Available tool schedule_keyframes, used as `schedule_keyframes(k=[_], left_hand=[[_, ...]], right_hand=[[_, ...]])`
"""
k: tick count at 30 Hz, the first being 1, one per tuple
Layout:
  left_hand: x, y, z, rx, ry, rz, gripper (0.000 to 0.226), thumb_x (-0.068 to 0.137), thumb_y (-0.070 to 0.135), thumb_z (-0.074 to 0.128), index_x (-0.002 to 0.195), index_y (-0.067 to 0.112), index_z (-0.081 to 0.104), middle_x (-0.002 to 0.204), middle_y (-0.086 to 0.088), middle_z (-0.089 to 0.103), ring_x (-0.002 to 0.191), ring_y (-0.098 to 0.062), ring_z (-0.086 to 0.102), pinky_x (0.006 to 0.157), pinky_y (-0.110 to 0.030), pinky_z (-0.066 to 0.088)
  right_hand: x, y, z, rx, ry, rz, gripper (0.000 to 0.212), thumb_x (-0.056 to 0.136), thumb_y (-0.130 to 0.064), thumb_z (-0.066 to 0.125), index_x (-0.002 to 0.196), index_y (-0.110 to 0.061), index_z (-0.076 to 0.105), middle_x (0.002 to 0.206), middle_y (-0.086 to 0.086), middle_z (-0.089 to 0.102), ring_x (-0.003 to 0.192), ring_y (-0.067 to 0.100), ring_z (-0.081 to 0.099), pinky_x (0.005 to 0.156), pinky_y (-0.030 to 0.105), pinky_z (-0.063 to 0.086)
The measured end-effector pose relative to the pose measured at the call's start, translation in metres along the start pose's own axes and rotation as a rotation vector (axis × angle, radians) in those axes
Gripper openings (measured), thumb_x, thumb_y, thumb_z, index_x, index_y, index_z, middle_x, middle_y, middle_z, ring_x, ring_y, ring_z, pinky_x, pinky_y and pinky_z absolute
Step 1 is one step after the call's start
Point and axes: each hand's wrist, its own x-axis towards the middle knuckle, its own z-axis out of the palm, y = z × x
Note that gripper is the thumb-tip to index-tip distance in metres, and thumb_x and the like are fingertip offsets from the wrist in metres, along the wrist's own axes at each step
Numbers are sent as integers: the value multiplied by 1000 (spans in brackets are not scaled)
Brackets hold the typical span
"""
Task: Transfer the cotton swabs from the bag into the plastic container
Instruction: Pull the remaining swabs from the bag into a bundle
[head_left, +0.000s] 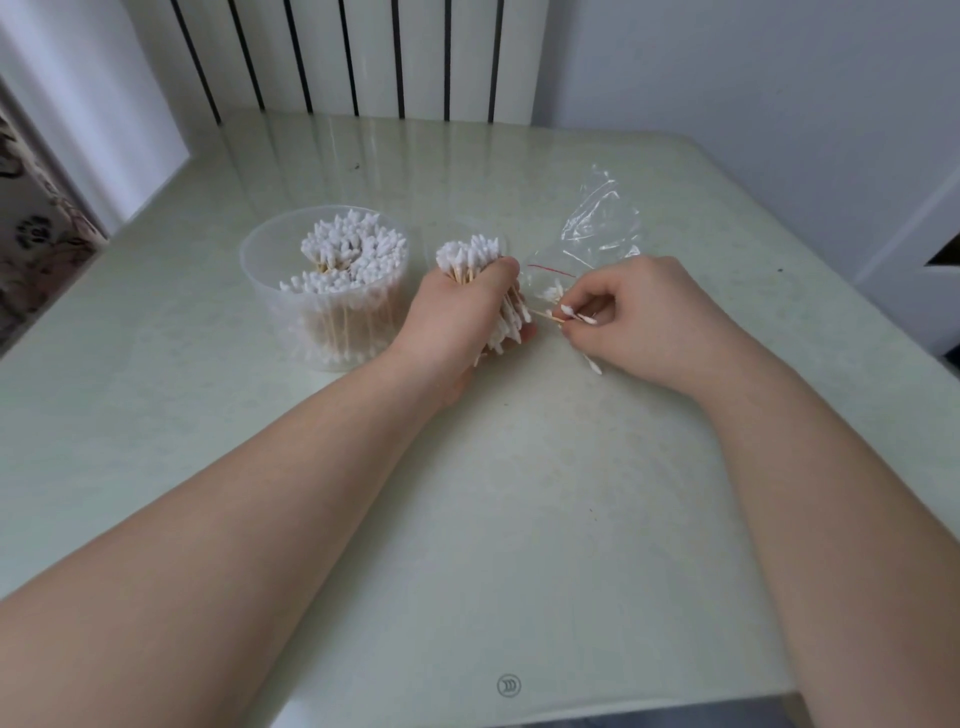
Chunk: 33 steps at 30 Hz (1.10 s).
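A round clear plastic container (270, 244) stands left of centre, packed with upright cotton swabs (348, 254). Right beside it my left hand (457, 317) grips a thick bundle of swabs (470, 257), white tips sticking out above and below the fist. A clear plastic bag (597, 223) with a red seal line lies crumpled to the right, a few swabs still inside near its mouth. My right hand (644, 317) pinches a few loose swabs (571, 314) at the bag's opening. One more swab (592, 364) lies under that hand on the table.
The pale green glossy table (519, 519) reaches a white radiator at the back. A floral curtain hangs at far left, and a white wall stands at the right. The table's front edge runs along the bottom right.
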Motion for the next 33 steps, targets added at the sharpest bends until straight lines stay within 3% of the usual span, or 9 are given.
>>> schedule_keyframes(k=[2, 5, 7, 10, 13, 17, 23, 28, 33], left_hand=[[2, -1, -1, -9, 6, 2, 10, 77, 26, 68, 79, 16, 68, 81, -11, 70, 78, -27, 69, 89, -65, 55], [4, -4, -1, -14, -14, 9, 8, 87, 20, 66, 81, 14, 69, 80, -10, 70, 80, -27, 68, 92, -65, 54], [4, -4, -2, -4, -9, 7, 10, 83, 24, 67, 83, 14, 68, 81, -11, 69, 79, -28, 68, 91, -65, 54], [3, -4, -2, 5, -15, 21, 12, 82, 25, 67, 84, 14, 68, 80, -11, 70, 76, -27, 69, 87, -65, 56], [3, -6, -2, -40, -51, 39, 14, 97, 10, 61, 84, 13, 65, 85, -9, 70, 79, -23, 69, 79, -50, 62], [1, -4, -2, -3, -75, 90, 14, 101, 10, 57, 88, 14, 61, 71, -1, 62, 61, -15, 59, 65, -36, 53], [1, -4, -7, 85, -201, 134, 22, 92, 33, 73, 99, 13, 75, 76, -3, 62, 67, -17, 55, 62, -34, 45], [6, -8, -6, -1, -162, 98, 19, 91, 32, 67, 93, 13, 72, 87, -11, 69, 84, -25, 65, 78, -41, 52], [5, -9, -4, -78, -109, 91, 16, 104, 18, 56, 93, 11, 67, 92, -8, 73, 83, -20, 70, 74, -39, 58]], right_hand=[[3, -1, 3, 102, 56, 60, 11, 81, -16, 74, 82, -27, 75, 68, -9, 71, 58, 1, 65, 57, 10, 48], [6, -1, 1, 327, 138, 153, 12, 80, -11, 75, 84, -23, 76, 70, -2, 74, 49, 18, 66, 56, 26, 53], [6, 0, -1, 396, 182, 167, 14, 78, -12, 75, 86, -23, 77, 74, -2, 75, 57, 30, 70, 58, 31, 53], [5, -4, -3, 464, 256, 153, 15, 78, -12, 74, 87, -24, 77, 80, -3, 76, 65, 31, 72, 50, 29, 48], [4, -11, -2, 551, 277, 117, 12, 84, -7, 75, 87, -19, 75, 87, -1, 76, 72, 20, 75, 41, 23, 44], [4, -16, 0, 663, 222, 88, 10, 84, -7, 77, 92, -14, 75, 84, 5, 77, 80, 45, 70, 46, 29, 45], [0, -22, 4, 751, 60, 6, 11, 90, -2, 69, 100, -7, 75, 88, 10, 77, 72, 20, 73, 53, 24, 50], [-1, -18, 5, 703, 7, -10, 16, 92, 4, 65, 102, -8, 71, 77, 7, 76, 67, 18, 72, 54, 25, 53], [2, -16, 2, 749, 82, 60, 14, 90, 2, 67, 101, -6, 71, 75, 4, 74, 66, 23, 71, 55, 30, 55]])
